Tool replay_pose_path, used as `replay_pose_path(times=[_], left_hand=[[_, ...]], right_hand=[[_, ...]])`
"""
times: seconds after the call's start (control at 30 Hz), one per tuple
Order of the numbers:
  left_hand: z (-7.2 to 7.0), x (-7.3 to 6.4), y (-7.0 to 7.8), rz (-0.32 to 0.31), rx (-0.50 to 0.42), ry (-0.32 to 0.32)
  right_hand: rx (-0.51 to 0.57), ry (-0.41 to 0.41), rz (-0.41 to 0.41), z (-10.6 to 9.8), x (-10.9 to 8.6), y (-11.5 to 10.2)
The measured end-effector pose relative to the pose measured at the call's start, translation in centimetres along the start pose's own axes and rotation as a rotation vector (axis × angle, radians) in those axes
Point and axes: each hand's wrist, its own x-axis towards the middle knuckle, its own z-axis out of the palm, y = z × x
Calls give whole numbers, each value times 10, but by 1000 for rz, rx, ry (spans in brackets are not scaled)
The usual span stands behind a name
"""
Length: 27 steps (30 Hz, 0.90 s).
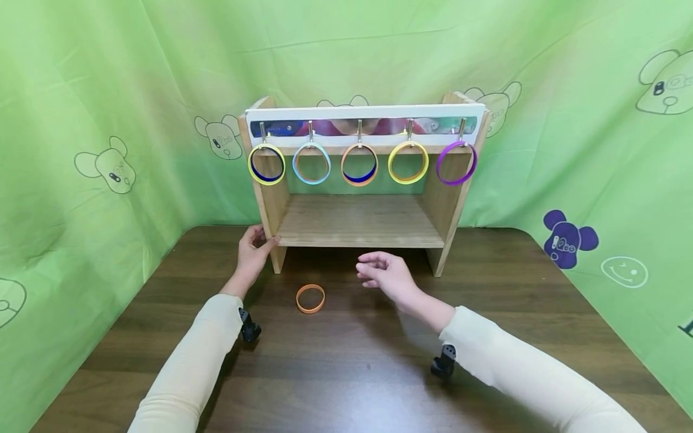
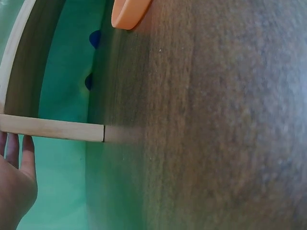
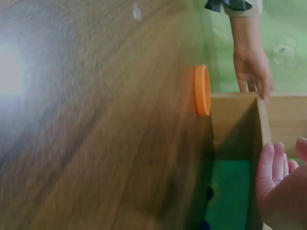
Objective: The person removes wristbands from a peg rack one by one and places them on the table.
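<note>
A small wooden shelf unit point(image 1: 360, 221) stands on the table. My left hand point(image 1: 251, 252) holds its left side panel low down, thumb at the front edge and fingers against the outer face. In the left wrist view, the fingertips point(image 2: 28, 153) meet that panel from outside. My right hand point(image 1: 391, 278) hovers in front of the lower board with fingers loosely bent and nothing in them. An orange ring point(image 1: 310, 311) lies on the tabletop between the two hands, in front of the unit's left leg. The right wrist view also has this orange ring point(image 3: 203, 91) beside the unit.
Several coloured rings hang from metal hooks on a white-edged strip point(image 1: 363, 112) across the unit's top, among them a light blue ring point(image 1: 295, 168) and a purple ring point(image 1: 457, 181). A green printed curtain point(image 1: 162, 72) surrounds the brown wooden table point(image 1: 335, 373).
</note>
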Motion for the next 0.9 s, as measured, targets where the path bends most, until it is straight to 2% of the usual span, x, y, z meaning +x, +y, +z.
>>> replay_pose_path(times=[0.17,0.33,0.53,0.73,0.9], left_hand=[[-1,11,-24,-9,-13,9],[-1,12,-29,9,-10,18],[-3,11,-28,14,1,18],[-4,12,-25,-15,-1,-10],[-3,3,-3,-12,11,-28]], right_hand=[[19,65,-59,-20,1,-11],[46,111,-126,-38,3,-24],[112,139,-190,-56,4,-36],[177,172,-234,-68,3,-47],[216,207,-260,-76,0,-59]])
